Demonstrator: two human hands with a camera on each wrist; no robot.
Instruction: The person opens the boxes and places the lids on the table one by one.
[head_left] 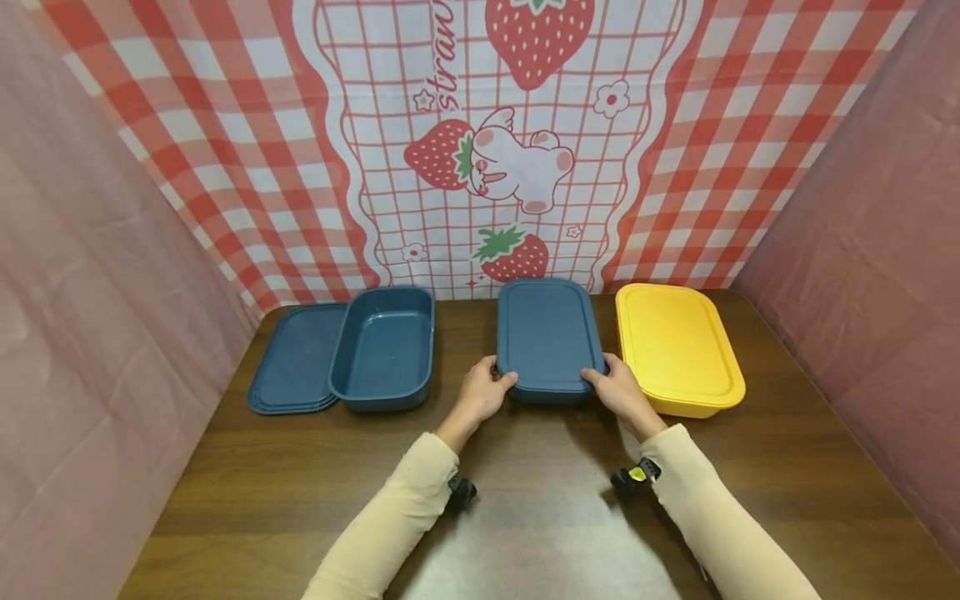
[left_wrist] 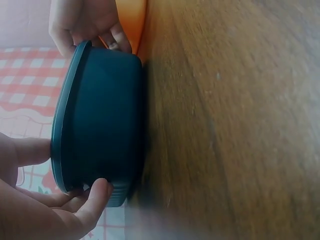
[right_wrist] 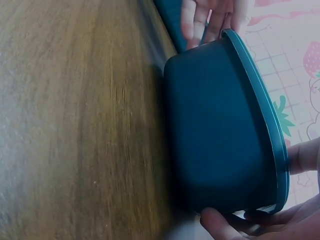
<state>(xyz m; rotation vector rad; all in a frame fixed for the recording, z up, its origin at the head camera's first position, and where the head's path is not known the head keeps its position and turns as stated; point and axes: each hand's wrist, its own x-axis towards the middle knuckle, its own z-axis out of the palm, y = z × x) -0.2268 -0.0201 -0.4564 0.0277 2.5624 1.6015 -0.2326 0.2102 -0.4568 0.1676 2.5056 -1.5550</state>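
On the brown wood-grain table (head_left: 540, 517), the left hand (head_left: 481, 392) and right hand (head_left: 621, 392), thumbs on top, fingers bent below, grip the near corners of a rectangular blue plastic lidded box (head_left: 550, 333), its long axis running away toward the strawberry-printed cloth (head_left: 637, 150).

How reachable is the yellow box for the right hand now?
Likely yes: the right hand is close beside the yellow box, with nothing visible between them. It grips the lidded blue box, though, so it would probably have to let go first.
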